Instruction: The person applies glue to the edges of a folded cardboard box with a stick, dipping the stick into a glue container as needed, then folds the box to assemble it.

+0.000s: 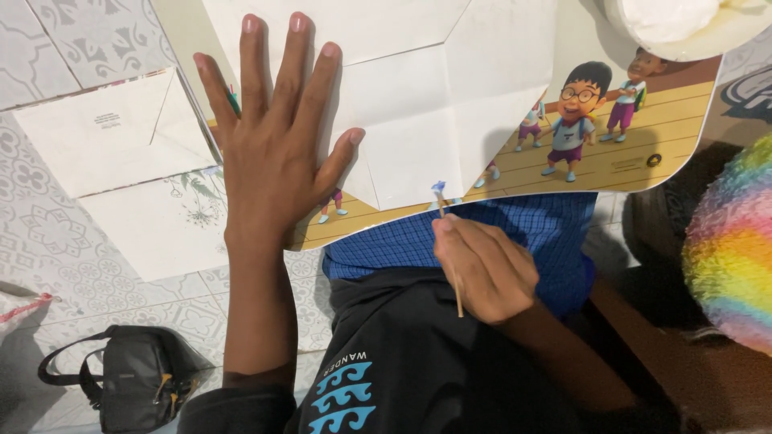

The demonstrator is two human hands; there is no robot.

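My left hand (273,137) lies flat with fingers spread on a folded white paper (418,96). The paper rests on a lap board (635,153) printed with cartoon children. My right hand (482,269) pinches a thin wooden stick (450,257) with a small blue tip; that tip touches the paper's lower edge. Under my left fingers a green pencil end (232,101) peeks out. The board sits across my lap, over blue checked cloth (523,233) and my black shirt.
An open white envelope or card (121,137) with a faint floral print lies on the patterned tiled floor at left. A black bag (129,378) sits bottom left. A rainbow fluffy object (732,249) is at right, a white rounded thing (675,20) at top right.
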